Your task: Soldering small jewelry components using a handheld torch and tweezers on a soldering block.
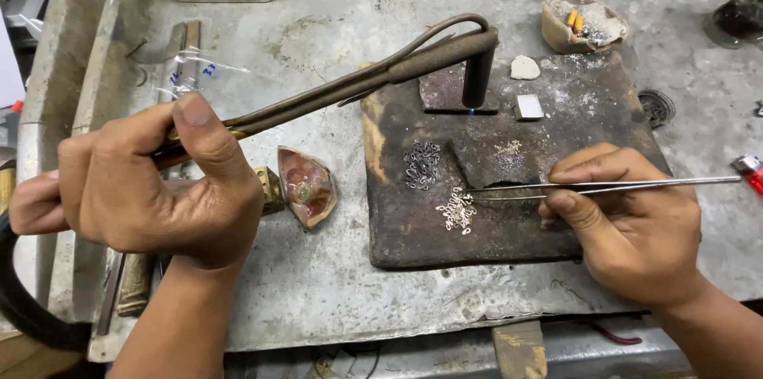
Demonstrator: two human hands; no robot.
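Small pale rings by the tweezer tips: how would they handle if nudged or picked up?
The pale rings lie as a loose heap of tiny separate pieces on the dark block, so a nudge would probably scatter them. They look very light. The tweezers in the right hand suggest fingers are too coarse.

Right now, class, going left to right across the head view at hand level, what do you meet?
left hand → reddish shell-shaped dish → dark pile of small rings → silvery pile of small rings → right hand → lighter
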